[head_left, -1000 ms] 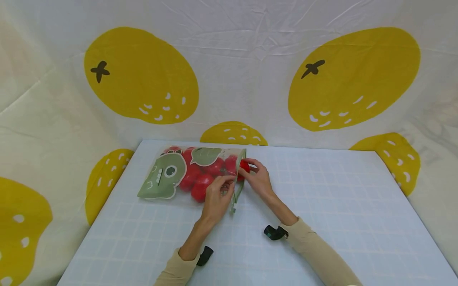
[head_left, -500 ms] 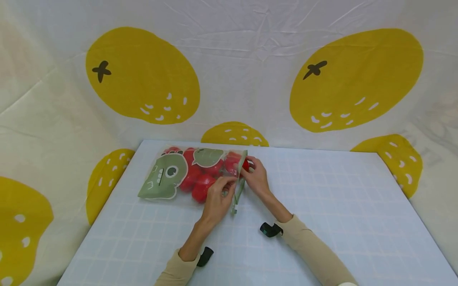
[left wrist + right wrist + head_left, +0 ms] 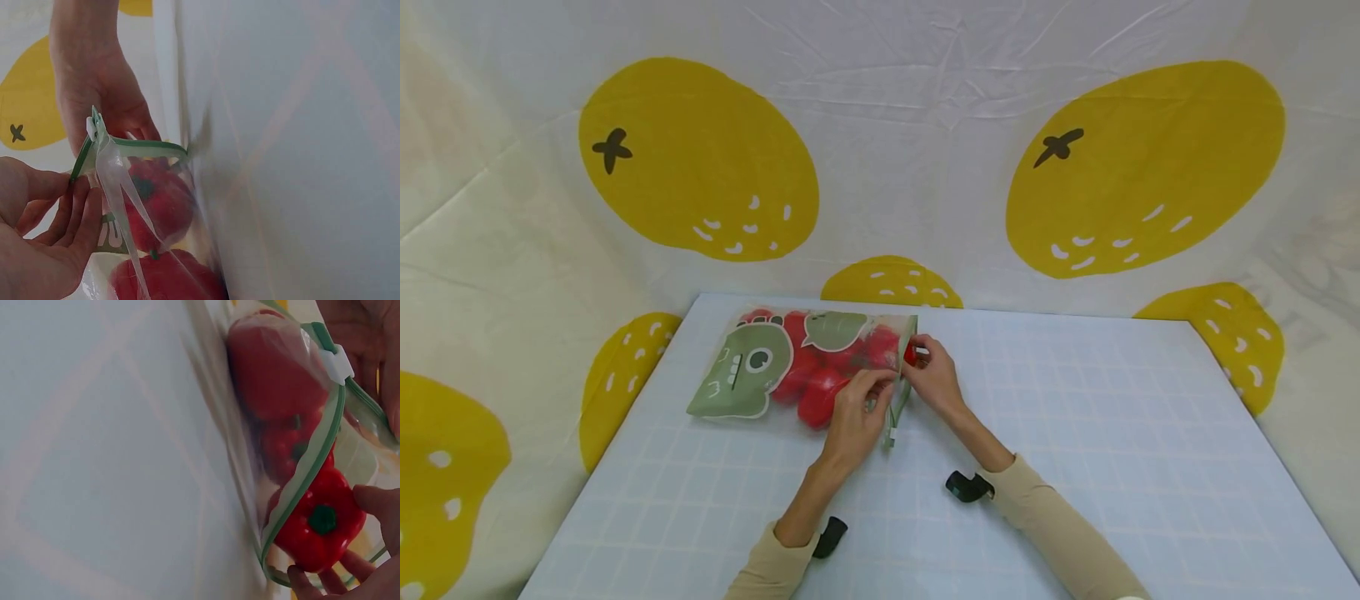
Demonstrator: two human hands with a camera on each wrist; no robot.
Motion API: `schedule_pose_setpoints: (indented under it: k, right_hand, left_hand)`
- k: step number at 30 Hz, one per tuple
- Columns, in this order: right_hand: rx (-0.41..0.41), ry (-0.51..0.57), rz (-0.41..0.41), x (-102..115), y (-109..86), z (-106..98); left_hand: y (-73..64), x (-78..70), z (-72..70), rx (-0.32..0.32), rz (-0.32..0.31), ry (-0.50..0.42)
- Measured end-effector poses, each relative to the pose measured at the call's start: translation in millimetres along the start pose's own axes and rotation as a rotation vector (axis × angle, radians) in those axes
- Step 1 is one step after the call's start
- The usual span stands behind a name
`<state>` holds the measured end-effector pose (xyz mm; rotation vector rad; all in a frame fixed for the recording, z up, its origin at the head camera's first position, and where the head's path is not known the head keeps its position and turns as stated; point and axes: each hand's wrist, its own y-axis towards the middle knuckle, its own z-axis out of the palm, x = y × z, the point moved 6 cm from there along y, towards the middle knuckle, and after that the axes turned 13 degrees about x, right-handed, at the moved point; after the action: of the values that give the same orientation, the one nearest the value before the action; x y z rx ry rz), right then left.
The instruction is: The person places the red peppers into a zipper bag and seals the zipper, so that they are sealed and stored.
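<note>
A clear zip bag (image 3: 831, 332) with a green dinosaur print lies on its side, holding several red bell peppers (image 3: 820, 398). Its green-edged mouth faces right and gapes. My left hand (image 3: 855, 417) pinches the near edge of that mouth, as the left wrist view also shows with my left fingers (image 3: 78, 209). At the opening, my right hand (image 3: 936, 373) holds a red bell pepper (image 3: 323, 519), stem end outward, with thumb and fingers spread around it. The white slider (image 3: 337, 364) sits at the near end of the zip.
The table (image 3: 1075, 433) wears a pale blue checked cover. Behind it hangs a white cloth (image 3: 910, 167) printed with large yellow fruit. A black wrist camera (image 3: 967, 487) is strapped at the right sleeve, another black camera (image 3: 830, 537) at the left.
My right hand has pushed the bell pepper leftward into the bag's mouth, so less of it shows outside. The left hand keeps its pinch on the edge, almost unmoved.
</note>
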<state>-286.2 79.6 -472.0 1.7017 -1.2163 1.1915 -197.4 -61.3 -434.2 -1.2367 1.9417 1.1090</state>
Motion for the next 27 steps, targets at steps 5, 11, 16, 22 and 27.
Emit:
schedule_pose_setpoints:
  k: [5,11,16,22,27]
  right_hand:
    - [0.013,-0.003,0.01,1,-0.1,3]
    - [0.017,-0.029,0.02,2,1.8,6]
    - [-0.002,-0.05,0.019,1,5.9,8]
    - [-0.044,-0.078,0.008,2,11.2,10]
    - [-0.043,-0.047,0.038,1,14.9,11]
  left_hand:
    - [0.2,-0.3,-0.9,0.007,0.017,-0.007]
    - [0.3,-1.4,-1.4,0.023,0.02,-0.011]
    - [0.3,-3.1,-1.1,0.011,0.049,0.007]
    - [-0.2,-3.1,0.2,0.014,0.058,0.034]
    - [-0.7,-1.1,1.9,0.041,0.029,0.038]
